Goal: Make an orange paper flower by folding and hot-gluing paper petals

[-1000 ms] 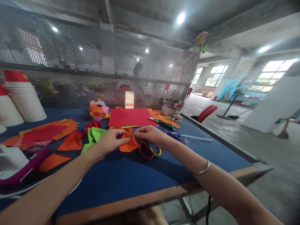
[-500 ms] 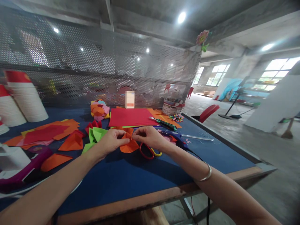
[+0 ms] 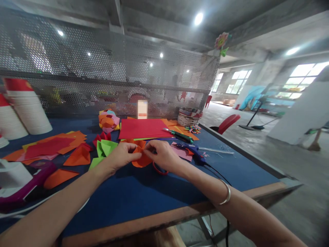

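Head view: left hand [image 3: 122,156] and right hand [image 3: 164,156] observed pinching one orange paper piece [image 3: 142,162] over the blue tabletop [image 3: 144,199]; green folded paper [image 3: 106,147] lies beside the left, red scissor handle [image 3: 161,173], partly hidden, beside the right.

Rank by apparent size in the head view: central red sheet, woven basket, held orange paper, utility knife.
1. Central red sheet
2. Woven basket and held orange paper: too alike to rank
3. Utility knife

a craft workshop, shown by the glue gun [image 3: 195,151], red paper [image 3: 145,128] and bare concrete ceiling [image 3: 164,20].
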`<move>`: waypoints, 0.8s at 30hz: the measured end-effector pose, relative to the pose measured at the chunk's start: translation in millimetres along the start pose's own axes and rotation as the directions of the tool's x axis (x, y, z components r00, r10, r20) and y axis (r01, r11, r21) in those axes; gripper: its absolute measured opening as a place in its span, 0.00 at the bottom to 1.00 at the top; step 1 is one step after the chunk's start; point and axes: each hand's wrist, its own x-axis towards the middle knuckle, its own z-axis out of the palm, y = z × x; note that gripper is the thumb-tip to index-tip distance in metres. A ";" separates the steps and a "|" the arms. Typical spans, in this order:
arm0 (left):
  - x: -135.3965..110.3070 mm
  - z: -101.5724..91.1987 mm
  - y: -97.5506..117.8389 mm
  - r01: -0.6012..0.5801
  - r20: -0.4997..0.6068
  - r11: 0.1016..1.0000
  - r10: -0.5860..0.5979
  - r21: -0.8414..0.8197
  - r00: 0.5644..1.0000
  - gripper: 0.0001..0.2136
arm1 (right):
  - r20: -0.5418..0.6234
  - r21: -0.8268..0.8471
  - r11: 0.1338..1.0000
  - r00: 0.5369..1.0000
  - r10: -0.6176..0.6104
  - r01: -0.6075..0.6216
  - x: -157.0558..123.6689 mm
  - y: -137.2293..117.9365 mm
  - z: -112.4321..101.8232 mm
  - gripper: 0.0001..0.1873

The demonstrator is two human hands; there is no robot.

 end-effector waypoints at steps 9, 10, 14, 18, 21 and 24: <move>-0.2 -2.7 -2.8 0.004 -0.046 0.996 0.000 0.089 0.999 0.10 | 0.056 0.196 0.975 0.994 0.095 -0.104 -0.7 -2.7 -3.0 0.12; -0.6 -3.2 -2.4 0.001 -0.053 0.996 0.004 0.090 0.999 0.10 | 0.060 0.231 0.964 0.991 0.120 -0.131 -0.5 -2.4 -4.3 0.14; -0.7 -4.3 -1.5 -0.015 -0.082 0.996 0.022 0.092 0.996 0.10 | 0.041 0.258 0.943 0.978 0.206 -0.210 0.0 1.5 -6.2 0.16; 1.5 -5.9 -4.4 -0.029 -0.118 0.997 0.038 0.078 0.992 0.09 | 0.088 0.308 0.914 0.965 0.249 -0.264 -0.9 5.5 -4.2 0.16; 3.6 -7.8 -8.5 -0.043 -0.138 0.998 0.049 0.044 0.989 0.09 | 0.126 0.270 0.922 0.960 0.251 -0.277 -2.0 5.1 -4.1 0.18; 4.7 -9.0 -11.0 -0.042 -0.154 0.999 0.041 -0.007 0.987 0.09 | 0.195 0.206 0.933 0.946 0.258 -0.296 -3.2 3.0 -4.5 0.24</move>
